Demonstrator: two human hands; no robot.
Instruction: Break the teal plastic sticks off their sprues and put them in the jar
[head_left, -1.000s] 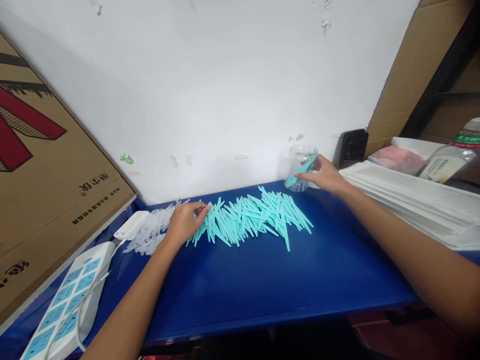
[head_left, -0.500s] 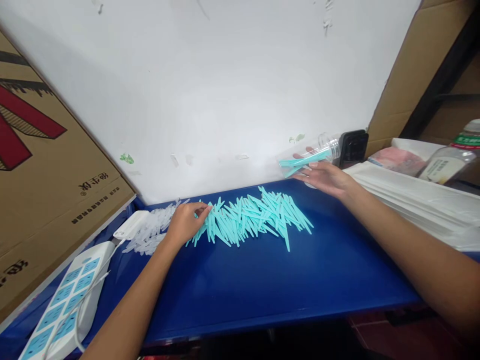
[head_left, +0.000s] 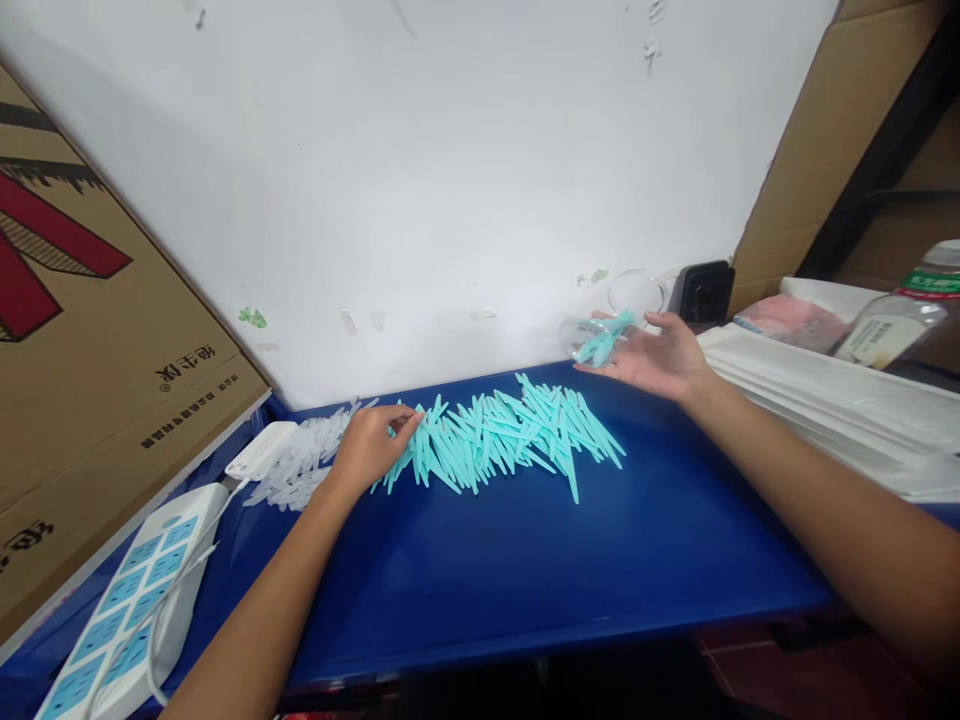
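A loose row of turquoise plastic sticks with tapered ends lies across the blue table. At its left end rests my left hand, thumb and fingertips pinched together among the sticks; what is between them is hidden. My right hand holds up a clear plastic jar near the white panel, fingers around its lower side. The jar is tilted, with its round mouth facing up and right. Several turquoise sticks lie inside it, toward the bottom.
Whitish translucent pieces are heaped beside a small white box. A power strip with a cable lies at left. A black object, white stacked sheets and a bottle stand right. Behind rises a white panel.
My right hand has turned the jar from lying lengthwise to a foreshortened tilt, and the sticks inside have shifted toward its bottom. My left hand has stayed in place.
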